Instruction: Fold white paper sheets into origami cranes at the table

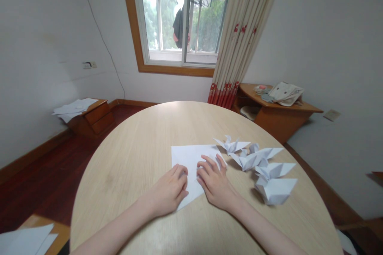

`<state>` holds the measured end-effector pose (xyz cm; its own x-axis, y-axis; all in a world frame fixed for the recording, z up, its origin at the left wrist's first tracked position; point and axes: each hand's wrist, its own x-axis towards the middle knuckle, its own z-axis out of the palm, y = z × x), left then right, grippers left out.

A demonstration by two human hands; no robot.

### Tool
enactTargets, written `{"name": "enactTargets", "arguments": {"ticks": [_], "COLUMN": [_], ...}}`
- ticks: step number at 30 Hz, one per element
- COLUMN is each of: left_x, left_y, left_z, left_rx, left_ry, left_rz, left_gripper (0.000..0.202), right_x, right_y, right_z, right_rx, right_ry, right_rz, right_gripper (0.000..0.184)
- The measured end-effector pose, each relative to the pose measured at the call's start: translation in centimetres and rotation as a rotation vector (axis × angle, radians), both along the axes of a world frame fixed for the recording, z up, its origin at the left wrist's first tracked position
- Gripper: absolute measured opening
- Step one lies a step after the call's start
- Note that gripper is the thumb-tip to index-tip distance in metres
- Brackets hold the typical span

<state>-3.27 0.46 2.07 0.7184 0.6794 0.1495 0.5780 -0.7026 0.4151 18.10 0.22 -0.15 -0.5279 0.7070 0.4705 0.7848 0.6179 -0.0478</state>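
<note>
A white sheet of paper point(191, 157), folded into a triangle, lies on the round wooden table point(140, 155). My left hand point(170, 189) rests on the sheet's near left edge with its fingers curled and pressed down. My right hand point(213, 180) presses the paper's right part, fingers bent and held together. Neither hand lifts the paper off the table.
Several folded white paper cranes point(260, 163) sit just right of my right hand. A low wooden cabinet with papers point(82, 113) stands at the left wall, a corner shelf point(278, 107) with cloth by the curtain. More white sheets point(24, 239) lie at bottom left.
</note>
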Motion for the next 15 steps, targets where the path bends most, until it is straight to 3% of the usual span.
{"name": "enactTargets", "arguments": {"ticks": [4,15], "left_x": [-0.16,0.12], "left_y": [0.19,0.03], "left_z": [-0.14,0.75], "left_rx": [-0.038,0.065], "left_ry": [0.025,0.121], "left_rz": [0.002,0.028], "left_gripper": [0.016,0.046], "right_x": [0.02,-0.03], "right_y": [-0.05,-0.18], "right_z": [0.04,0.39], "right_rx": [-0.007,-0.085], "right_ry": [-0.017,-0.022], "right_rz": [0.004,0.039], "right_gripper": [0.008,0.005]}}
